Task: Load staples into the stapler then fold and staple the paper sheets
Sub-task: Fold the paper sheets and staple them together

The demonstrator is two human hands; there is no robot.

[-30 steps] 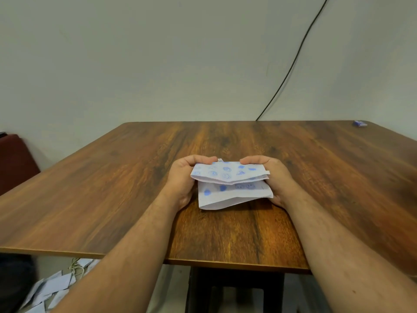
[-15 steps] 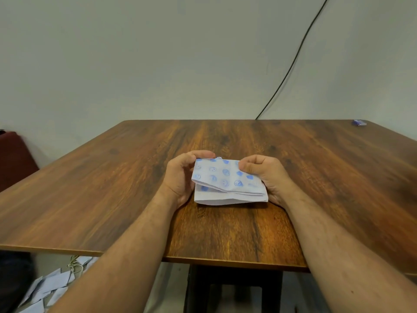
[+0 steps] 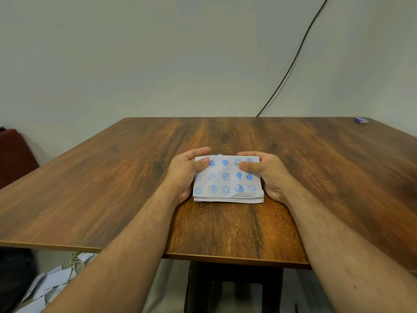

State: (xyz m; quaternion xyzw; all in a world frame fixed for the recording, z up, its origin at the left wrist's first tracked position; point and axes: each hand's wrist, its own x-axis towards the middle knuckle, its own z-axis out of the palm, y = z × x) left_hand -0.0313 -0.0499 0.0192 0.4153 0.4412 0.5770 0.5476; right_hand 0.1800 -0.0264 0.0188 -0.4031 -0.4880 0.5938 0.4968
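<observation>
Now the folded paper sheets (image 3: 228,181) lie flat on the wooden surface (image 3: 112,188), near its front edge, blue smiley print facing up. The left hand (image 3: 185,175) and right hand (image 3: 268,175) flank them, each grip clamped on a far corner, thumbs on top (probably squaring the edges so the fold stays neat for stapling); no stapler is in view

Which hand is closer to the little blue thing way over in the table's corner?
The right hand. The small blue object lies far off beyond it to the right; the left hand sits farther away, across the folded paper.
</observation>
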